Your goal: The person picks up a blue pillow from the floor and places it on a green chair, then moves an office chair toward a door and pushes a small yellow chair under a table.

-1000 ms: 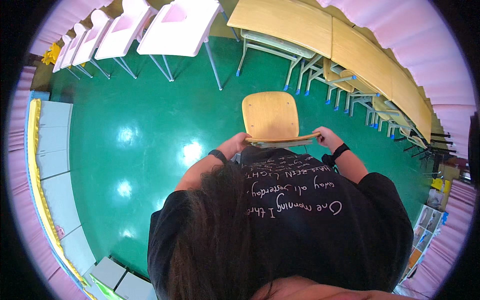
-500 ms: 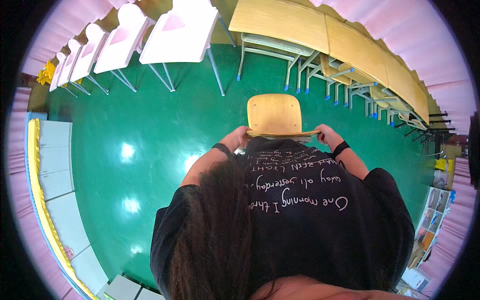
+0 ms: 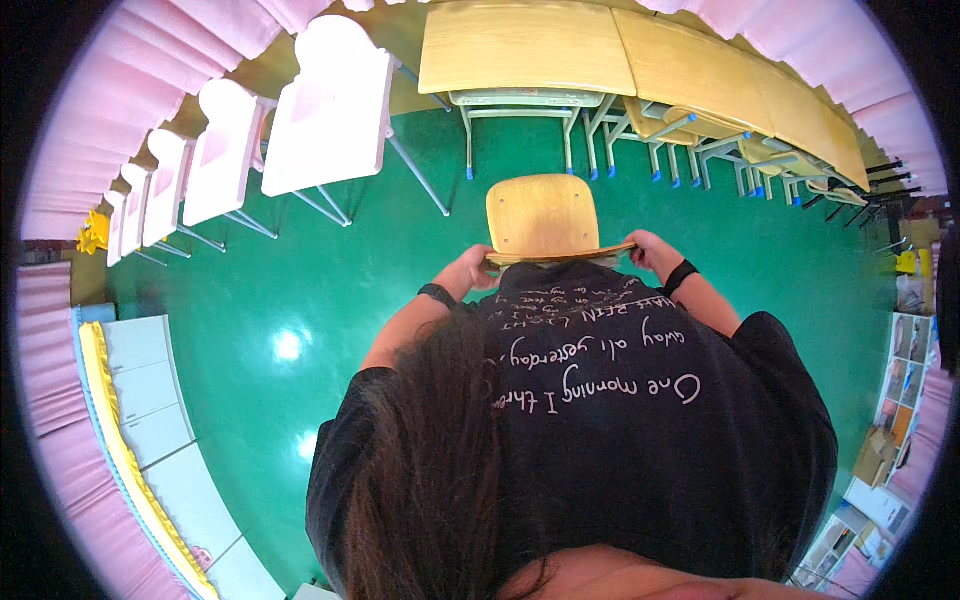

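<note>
In front of my body is a wooden chair (image 3: 542,215) with a light, rounded panel and a second board edge-on nearest me. My left hand (image 3: 470,268) grips the left end of that near board, its fingers closed around the edge. At the opposite end my right hand (image 3: 652,252) holds the same board, fingers curled on it. Dark bands circle both wrists. My black shirt hides the lower part of the chair, so its legs do not show.
Wooden desks (image 3: 525,50) with metal legs run along the far side, with chairs tucked beneath those at right. White high chairs (image 3: 330,120) line the far left. Low white cabinets (image 3: 140,370) stand at left, shelves (image 3: 905,370) at right. The floor (image 3: 230,290) is glossy green.
The view has shifted: desks, high chairs and cabinets sit differently in the picture. The chair appears slightly higher and farther left, with both hands still on it.
</note>
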A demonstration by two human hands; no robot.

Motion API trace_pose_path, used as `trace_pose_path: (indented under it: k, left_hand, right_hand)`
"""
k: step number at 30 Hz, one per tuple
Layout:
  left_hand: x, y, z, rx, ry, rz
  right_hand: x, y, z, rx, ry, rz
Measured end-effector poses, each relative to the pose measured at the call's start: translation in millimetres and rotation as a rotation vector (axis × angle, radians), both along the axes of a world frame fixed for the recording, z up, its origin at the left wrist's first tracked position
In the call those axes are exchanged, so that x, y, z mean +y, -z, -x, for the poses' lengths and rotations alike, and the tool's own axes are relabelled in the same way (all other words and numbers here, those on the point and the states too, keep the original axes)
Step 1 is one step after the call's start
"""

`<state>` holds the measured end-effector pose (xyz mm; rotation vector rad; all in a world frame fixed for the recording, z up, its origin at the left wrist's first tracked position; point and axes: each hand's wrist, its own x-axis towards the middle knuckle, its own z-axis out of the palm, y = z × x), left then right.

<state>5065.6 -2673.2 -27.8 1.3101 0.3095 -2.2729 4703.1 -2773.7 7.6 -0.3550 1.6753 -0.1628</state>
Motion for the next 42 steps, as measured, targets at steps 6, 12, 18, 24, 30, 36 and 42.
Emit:
trace_pose_path:
  k: [6, 12, 18, 24, 30, 36, 42]
  left_hand:
    - [-87.0, -17.2, 0.9, -0.13, 0.058, 0.056]
    - [-147.5, 2.1, -17.6, -0.292, -0.002, 0.015]
    - [-174.1, -0.9, -25.4, -0.366, -0.012, 0.032]
    - [-216.1, -5.4, -34.3, -0.278, -0.015, -0.16]
    - [-266.8, -14.0, -57.8, 0.034, -0.045, -0.221]
    - [-315.2, -16.7, -70.5, -0.033, -0.009, -0.149]
    - [-319.7, 32.3, -93.8, -0.019, -0.081, -0.203]
  right_hand:
    - [-83.5, -9.2, 2.1, -0.051, 0.063, -0.017]
    - [-150.0, -3.1, -8.9, -0.16, -0.064, 0.062]
    - [-178.9, 6.6, -16.4, -0.193, -0.067, -0.018]
    - [-211.8, -0.8, -30.9, -0.157, -0.027, -0.041]
    - [-256.2, 4.0, -49.6, -0.15, 0.061, 0.071]
    - [-287.1, 17.4, -64.4, -0.078, 0.173, 0.087]
    - [-285.7, 48.8, -83.2, -0.105, 0.258, 0.133]
